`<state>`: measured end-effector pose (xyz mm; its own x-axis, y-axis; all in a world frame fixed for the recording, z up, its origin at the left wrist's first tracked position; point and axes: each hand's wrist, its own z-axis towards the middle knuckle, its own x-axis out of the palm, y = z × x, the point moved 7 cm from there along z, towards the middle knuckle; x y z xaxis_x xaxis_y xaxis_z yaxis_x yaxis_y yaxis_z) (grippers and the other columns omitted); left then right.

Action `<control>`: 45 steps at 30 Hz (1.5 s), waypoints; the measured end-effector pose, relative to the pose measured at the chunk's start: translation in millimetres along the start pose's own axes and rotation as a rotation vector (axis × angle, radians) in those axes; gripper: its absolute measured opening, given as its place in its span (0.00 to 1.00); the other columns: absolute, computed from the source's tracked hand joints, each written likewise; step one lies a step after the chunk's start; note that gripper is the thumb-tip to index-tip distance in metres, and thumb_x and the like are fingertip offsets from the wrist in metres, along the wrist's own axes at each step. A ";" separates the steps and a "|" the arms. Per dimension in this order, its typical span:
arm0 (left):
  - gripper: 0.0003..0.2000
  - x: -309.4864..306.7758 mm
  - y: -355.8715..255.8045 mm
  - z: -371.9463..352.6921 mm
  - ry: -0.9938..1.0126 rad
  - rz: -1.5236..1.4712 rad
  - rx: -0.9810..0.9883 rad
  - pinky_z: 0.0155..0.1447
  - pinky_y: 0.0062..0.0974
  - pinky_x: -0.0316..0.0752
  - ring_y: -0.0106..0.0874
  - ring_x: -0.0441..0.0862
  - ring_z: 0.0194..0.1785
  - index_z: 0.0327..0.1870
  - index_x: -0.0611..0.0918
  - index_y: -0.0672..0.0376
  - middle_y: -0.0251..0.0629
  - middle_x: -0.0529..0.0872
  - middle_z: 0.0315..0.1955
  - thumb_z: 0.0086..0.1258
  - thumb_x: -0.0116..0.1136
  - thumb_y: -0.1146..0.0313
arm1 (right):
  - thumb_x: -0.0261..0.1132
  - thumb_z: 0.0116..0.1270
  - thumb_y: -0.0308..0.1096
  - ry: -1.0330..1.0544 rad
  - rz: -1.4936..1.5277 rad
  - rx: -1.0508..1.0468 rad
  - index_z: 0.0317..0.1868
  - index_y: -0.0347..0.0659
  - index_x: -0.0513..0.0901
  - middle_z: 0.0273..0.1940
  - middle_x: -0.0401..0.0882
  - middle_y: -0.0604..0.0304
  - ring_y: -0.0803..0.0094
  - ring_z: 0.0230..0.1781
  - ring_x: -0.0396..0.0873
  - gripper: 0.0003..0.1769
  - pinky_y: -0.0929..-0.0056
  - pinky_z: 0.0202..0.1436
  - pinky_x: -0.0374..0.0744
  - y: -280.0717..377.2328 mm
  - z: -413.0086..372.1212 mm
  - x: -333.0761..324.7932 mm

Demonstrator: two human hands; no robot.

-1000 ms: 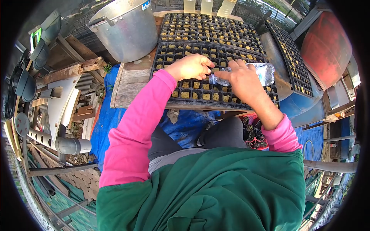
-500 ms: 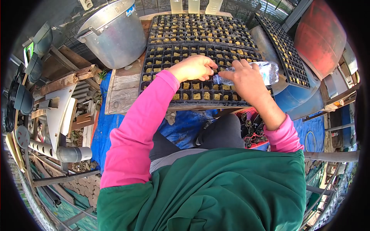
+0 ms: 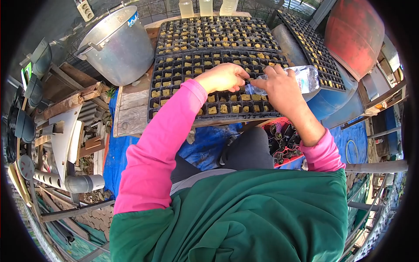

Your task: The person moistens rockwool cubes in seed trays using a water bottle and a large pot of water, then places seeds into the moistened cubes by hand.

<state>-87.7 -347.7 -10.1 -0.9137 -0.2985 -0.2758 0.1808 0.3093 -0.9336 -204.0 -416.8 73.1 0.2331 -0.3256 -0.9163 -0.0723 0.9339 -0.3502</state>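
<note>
My right hand [image 3: 281, 89] is wrapped around a clear plastic bottle [image 3: 308, 78], which lies nearly sideways with its neck pointing left. Close to the bottle's mouth, my left hand [image 3: 221, 78] has thumb and fingers pinched together; what they hold, if anything, is too small to make out. Both hands are over the near black seedling tray [image 3: 211, 117], whose cells hold small yellowish-brown plugs. Behind it lies a second seedling tray [image 3: 218, 32] with similar plugs. My hands cover several cells of the near tray.
A large metal pot [image 3: 120, 50] stands at the left on the wooden table [image 3: 131, 111]. Several liquid-filled containers [image 3: 206, 8] line the back edge. Another tray [image 3: 312, 48] rests at the right, near a red barrel [image 3: 355, 37]. A red crate [image 3: 286, 159] sits below the table.
The view has shifted, so the trays and pot appear further left. Both hands, with the bottle, are slightly further right over the near tray. The grip on the bottle is unchanged.
</note>
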 end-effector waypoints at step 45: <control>0.16 81.2 -38.6 90.5 0.067 0.079 0.088 0.45 0.26 0.81 0.26 0.83 0.40 0.58 0.79 0.66 0.40 0.85 0.42 0.70 0.55 0.73 | 0.61 0.62 0.36 -0.046 -0.215 0.233 0.35 0.60 0.88 0.41 0.76 0.66 0.66 0.51 0.73 0.09 0.48 0.56 0.71 -83.6 -60.5 16.1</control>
<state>-135.9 -465.5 -17.1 -0.9170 -0.2141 -0.3365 0.2821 0.2481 -0.9267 -252.9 -509.0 75.9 0.2633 -0.5167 -0.8147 0.2057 0.8551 -0.4758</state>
